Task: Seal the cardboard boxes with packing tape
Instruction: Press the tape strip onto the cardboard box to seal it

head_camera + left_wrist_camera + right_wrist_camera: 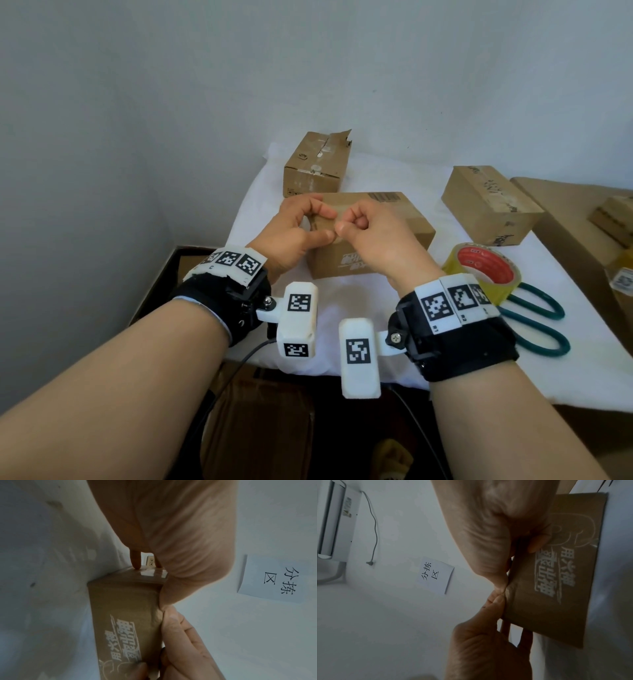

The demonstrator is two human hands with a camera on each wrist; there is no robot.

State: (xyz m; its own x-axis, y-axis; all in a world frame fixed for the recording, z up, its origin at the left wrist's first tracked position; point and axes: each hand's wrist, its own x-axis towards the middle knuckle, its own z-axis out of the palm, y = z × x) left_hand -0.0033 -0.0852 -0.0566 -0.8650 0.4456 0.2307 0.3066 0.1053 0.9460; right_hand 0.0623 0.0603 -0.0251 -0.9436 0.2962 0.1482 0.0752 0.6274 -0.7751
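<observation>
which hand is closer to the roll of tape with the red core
Right. The right hand is over the near cardboard box, just left of the yellowish tape roll with the red core; the left hand is farther left.

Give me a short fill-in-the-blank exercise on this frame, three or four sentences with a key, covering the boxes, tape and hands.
1. The roll of packing tape has a ____ core.
2. The scissors beside the roll have ____ handles.
3. The left hand and right hand meet over the ____ of the three cardboard boxes on the white cloth.
4. The far box by the wall has a ____ top flap.

Missing words: red; green; nearest; torn
</observation>
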